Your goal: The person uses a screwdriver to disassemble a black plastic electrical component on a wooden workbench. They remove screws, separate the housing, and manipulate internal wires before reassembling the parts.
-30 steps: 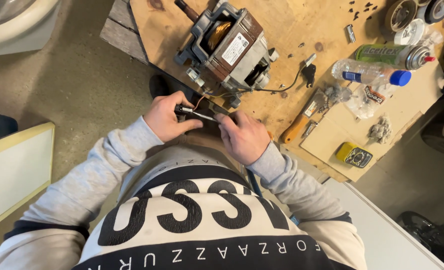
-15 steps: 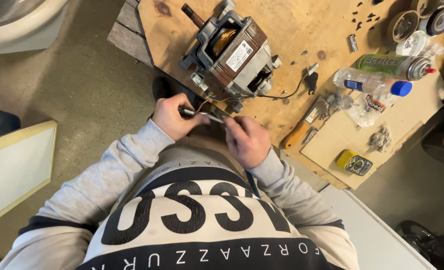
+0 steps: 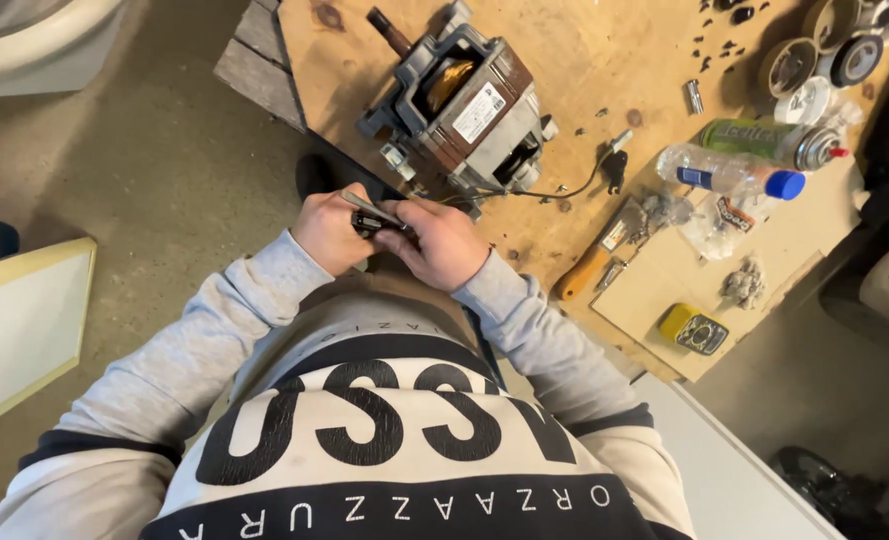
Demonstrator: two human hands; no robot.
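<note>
Two hands meet over one small tool, and everything turns on how it lies between them. Take the electric motor (image 3: 460, 110) on the wooden tabletop (image 3: 585, 60) as your landmark: your hands sit just below its near edge, over the lip of the tabletop, close against your chest.

Starting at the left, your left hand (image 3: 330, 230) is closed around the dark butt end of a slim metal tool (image 3: 373, 213), fingers curled tight on it. The tool's long axis runs almost level, rising slightly toward the left, with its pale metal shaft passing across the gap between your hands. Your right hand (image 3: 443, 243) has its fingers folded over the other end; the tip itself is hidden beneath them, so you cannot tell what it touches.

Both hands are equally near, since both are gripping the tool, one at each end. The motor lies beyond the tool, up and slightly right, with thin wires trailing from its near edge toward your hands. Farther right of the motor lie a clear plastic bottle (image 3: 725, 172) with a blue cap, a green spray can (image 3: 770, 140) and an orange-handled tool (image 3: 587, 272).
</note>
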